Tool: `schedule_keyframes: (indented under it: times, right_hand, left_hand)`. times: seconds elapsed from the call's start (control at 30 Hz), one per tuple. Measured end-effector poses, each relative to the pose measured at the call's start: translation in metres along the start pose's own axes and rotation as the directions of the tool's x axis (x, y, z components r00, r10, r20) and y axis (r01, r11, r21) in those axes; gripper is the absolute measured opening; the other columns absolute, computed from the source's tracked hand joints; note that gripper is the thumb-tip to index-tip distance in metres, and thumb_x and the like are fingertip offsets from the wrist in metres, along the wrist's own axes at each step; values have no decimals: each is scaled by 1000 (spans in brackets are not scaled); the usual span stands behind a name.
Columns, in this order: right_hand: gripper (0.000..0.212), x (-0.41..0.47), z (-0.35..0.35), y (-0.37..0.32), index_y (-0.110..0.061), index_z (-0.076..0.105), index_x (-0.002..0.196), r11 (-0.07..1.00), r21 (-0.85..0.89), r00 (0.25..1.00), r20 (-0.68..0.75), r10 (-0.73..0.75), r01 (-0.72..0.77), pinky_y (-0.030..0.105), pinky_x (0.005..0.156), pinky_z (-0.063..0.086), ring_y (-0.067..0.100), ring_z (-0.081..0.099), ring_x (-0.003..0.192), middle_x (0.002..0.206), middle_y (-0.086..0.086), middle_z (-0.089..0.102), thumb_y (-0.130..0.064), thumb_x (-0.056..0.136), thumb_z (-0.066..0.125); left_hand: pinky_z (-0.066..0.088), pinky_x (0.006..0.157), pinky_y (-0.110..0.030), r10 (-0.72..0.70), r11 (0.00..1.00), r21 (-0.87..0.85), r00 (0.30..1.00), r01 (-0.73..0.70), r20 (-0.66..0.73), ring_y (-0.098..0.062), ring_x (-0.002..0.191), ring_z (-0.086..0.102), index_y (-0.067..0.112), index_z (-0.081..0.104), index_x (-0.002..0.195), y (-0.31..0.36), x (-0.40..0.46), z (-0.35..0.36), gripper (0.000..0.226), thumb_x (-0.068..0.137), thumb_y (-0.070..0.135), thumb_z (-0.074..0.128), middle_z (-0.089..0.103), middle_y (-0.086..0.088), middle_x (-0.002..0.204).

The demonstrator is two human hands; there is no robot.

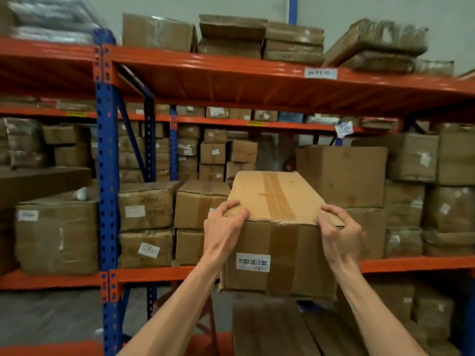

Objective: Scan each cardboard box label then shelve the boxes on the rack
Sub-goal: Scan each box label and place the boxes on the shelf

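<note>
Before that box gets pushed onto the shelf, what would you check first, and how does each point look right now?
1. Left hand grips the held box at its near top corner: ok.
2. Right hand grips the opposite corner: ok.
3. Barcode label faces outward, readable: ok.
4. Label already scanned: cannot tell.
5. Free slot on the shelf beam level behind the box: cannot tell, hidden.
6. Top tape sealed: ok.
</note>
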State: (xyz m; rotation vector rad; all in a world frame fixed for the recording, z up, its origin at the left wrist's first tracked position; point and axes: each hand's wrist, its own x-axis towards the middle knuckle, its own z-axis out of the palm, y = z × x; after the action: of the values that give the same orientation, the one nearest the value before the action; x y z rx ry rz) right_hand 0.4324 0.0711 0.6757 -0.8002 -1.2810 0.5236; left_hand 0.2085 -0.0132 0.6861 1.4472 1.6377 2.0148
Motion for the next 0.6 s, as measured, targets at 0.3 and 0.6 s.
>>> schedule_keyframes:
  times: [0.3,0.6]
  right_hand:
    - [18,108,141,-40,-43,68,90,943,195,963,-32,-267,268,20,67,44,-18,59,90,89,-43,65,-58,81,64]
    - [56,180,312,6,-61,53,142,794,268,809,78,-582,545,43,111,49,-5,35,147,162,-1,42,-70,88,66]
  left_hand:
    - [61,72,-26,435,900,-44,900,-434,31,-4,97,69,39,59,120,22,153,-53,69,61,62,88,68,12,110]
    - [54,100,-37,674,730,136,738,-670,19,-11,133,49,45,71,119,-21,341,-104,35,84,46,73,50,3,144]
